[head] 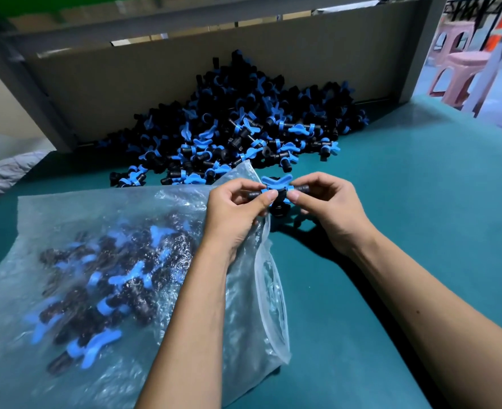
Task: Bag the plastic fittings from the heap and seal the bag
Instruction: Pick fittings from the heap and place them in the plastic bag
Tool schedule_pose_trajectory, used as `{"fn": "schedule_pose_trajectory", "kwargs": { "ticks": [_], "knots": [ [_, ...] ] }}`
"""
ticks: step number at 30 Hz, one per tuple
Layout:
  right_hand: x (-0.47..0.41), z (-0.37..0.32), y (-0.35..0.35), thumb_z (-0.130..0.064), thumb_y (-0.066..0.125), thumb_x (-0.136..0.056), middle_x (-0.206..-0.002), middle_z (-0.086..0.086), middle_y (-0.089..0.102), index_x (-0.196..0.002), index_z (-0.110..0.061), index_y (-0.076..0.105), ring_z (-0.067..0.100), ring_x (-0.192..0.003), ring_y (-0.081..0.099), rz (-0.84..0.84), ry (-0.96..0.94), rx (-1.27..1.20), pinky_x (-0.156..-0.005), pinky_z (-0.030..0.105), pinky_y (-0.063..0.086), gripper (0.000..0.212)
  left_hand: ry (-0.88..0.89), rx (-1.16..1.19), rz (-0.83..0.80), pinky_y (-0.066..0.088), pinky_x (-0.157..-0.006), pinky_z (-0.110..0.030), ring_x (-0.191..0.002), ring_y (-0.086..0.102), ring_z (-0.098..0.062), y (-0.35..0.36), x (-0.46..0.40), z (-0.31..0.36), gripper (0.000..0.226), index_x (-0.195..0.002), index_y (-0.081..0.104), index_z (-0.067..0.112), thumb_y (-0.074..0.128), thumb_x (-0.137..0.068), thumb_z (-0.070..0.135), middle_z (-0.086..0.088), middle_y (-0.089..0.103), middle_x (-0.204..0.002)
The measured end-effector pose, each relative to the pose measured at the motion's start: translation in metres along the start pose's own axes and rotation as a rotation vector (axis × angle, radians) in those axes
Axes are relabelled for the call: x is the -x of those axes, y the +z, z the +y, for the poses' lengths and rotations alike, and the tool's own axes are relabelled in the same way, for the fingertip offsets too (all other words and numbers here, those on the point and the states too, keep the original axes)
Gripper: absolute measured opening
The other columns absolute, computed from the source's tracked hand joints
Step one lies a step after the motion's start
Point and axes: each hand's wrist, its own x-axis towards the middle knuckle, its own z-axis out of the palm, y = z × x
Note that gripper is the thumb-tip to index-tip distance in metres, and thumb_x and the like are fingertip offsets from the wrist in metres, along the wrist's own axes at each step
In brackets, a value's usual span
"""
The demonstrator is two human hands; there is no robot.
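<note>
A heap of black fittings with blue wing handles (244,128) lies on the teal table against a cardboard wall. A clear plastic bag (67,231) with several fittings inside lies at the lower left, its mouth toward the right. My left hand (233,215) and my right hand (329,208) together pinch one black and blue fitting (276,187) just above the bag's mouth. The left hand's lower fingers also grip the bag's edge. A second black part hangs below the held fitting, partly hidden by my fingers.
A cardboard panel (185,69) stands behind the heap. Grey frame posts (31,93) flank it. Pink plastic stools (462,69) stand off the table's far right. The teal tabletop (421,187) stretches to the right of my hands.
</note>
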Motion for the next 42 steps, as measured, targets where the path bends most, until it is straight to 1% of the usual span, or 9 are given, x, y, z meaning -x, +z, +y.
{"fn": "schedule_pose_trajectory", "kwargs": {
  "ticks": [6,9,16,22,25,28,32,39,42],
  "knots": [
    [-0.003,-0.001,0.000,-0.012,0.079,-0.086,-0.077,-0.002,0.071,-0.098,-0.017,0.072,0.014,-0.072,0.061,0.265,0.022,-0.147,-0.070,0.031,0.050,0.015,0.016,0.030,0.076,0.047,-0.054,-0.017,-0.058,0.062,-0.006,-0.004,-0.001,0.003,0.012,-0.083,0.077,0.014,0.088,-0.079,0.012,-0.003,0.075,-0.074],
    [-0.001,0.002,0.003,-0.020,0.076,-0.089,-0.085,0.004,0.071,-0.098,-0.014,0.065,0.018,-0.077,0.065,0.422,-0.122,0.118,-0.074,0.042,0.056,0.015,0.055,0.059,0.171,0.051,-0.061,-0.018,-0.064,0.064,-0.006,0.007,0.002,0.006,0.014,-0.085,0.075,0.007,0.088,-0.079,0.011,-0.001,0.075,-0.073],
    [0.006,0.000,0.015,-0.028,0.087,-0.077,-0.096,-0.007,0.069,-0.100,-0.015,0.066,0.014,-0.089,0.066,0.227,-0.438,0.571,-0.072,0.021,0.050,0.033,0.176,0.071,0.273,0.056,-0.069,-0.026,-0.069,0.067,-0.011,0.030,0.005,0.015,0.021,-0.082,0.073,0.003,0.087,-0.082,0.020,-0.011,0.076,-0.076],
    [0.002,-0.004,0.014,-0.012,0.061,-0.098,-0.078,0.010,0.072,-0.097,-0.004,0.067,0.016,-0.062,0.066,0.252,0.067,-0.252,-0.051,0.024,0.052,0.010,0.399,-0.489,0.239,0.047,-0.073,-0.032,-0.091,0.060,-0.012,0.020,0.007,0.017,0.035,-0.088,0.065,0.031,0.087,-0.070,0.051,0.012,0.067,-0.088],
    [-0.001,-0.007,0.006,-0.014,0.059,-0.099,-0.080,0.019,0.071,-0.096,-0.002,0.065,0.014,-0.057,0.063,0.261,0.221,-0.497,-0.050,0.018,0.050,0.014,0.373,-0.794,0.177,0.049,-0.075,-0.035,-0.098,0.052,-0.018,0.008,0.002,0.017,0.044,-0.096,0.057,0.037,0.089,-0.067,0.027,0.011,0.057,-0.100],
    [-0.002,-0.007,0.005,-0.015,0.060,-0.098,-0.080,0.021,0.071,-0.091,-0.005,0.064,0.014,-0.055,0.062,0.264,0.247,-0.524,-0.049,0.018,0.051,0.012,0.286,-0.716,0.105,0.045,-0.059,-0.029,-0.076,0.054,-0.013,0.000,-0.001,0.019,0.041,-0.094,0.058,0.033,0.073,-0.073,0.002,0.004,0.057,-0.100],
    [-0.001,-0.008,0.004,-0.018,0.058,-0.096,-0.071,0.017,0.067,-0.088,-0.007,0.060,0.015,-0.047,0.053,0.093,0.218,-0.354,-0.038,0.019,0.039,0.015,0.254,-0.482,0.230,0.042,-0.057,-0.014,-0.049,0.047,-0.002,-0.008,0.001,0.027,0.022,-0.088,0.066,0.020,0.068,-0.078,-0.001,0.005,0.066,-0.084],
    [0.014,-0.022,0.045,-0.017,0.056,-0.099,-0.058,0.005,0.063,-0.082,0.000,0.063,0.014,-0.037,0.046,-0.415,0.235,0.196,-0.035,0.016,0.029,0.026,0.428,-0.378,0.352,0.052,-0.071,-0.019,-0.068,0.063,-0.002,-0.007,0.007,0.058,0.011,-0.082,0.071,0.010,0.069,-0.077,0.000,0.007,0.070,-0.077],
    [0.024,-0.035,0.080,-0.001,0.054,-0.093,-0.059,0.002,0.056,-0.068,-0.018,0.060,0.016,-0.049,0.047,-0.474,0.169,0.265,-0.043,0.027,0.036,0.031,0.488,-0.366,0.325,0.056,-0.074,-0.026,-0.074,0.067,-0.009,-0.005,0.010,0.068,0.011,-0.081,0.072,0.012,0.071,-0.078,0.002,0.006,0.071,-0.077]
  ]
}}
